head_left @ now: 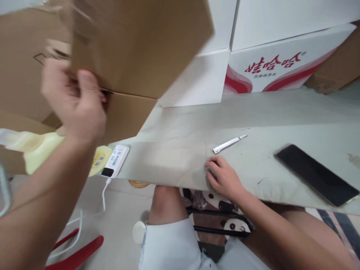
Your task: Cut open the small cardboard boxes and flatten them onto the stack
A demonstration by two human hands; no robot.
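My left hand [74, 101] is raised at the upper left, its fingers pinched on the lower edge of a brown cardboard box [140, 45] that it holds tilted in the air. My right hand [223, 178] rests near the front edge of the paper-covered table [180, 150], fingers curled and pressed on the paper; nothing shows inside them. A white utility knife [229, 143] lies just beyond that hand. A black phone [316, 174] lies face up further right.
White cartons with red print [281, 63] stand along the back of the table. A white power bank [116, 161] with a cable and a yellow bottle [42, 150] sit at the left. Below are my knees, a red hanger [75, 255] and the floor.
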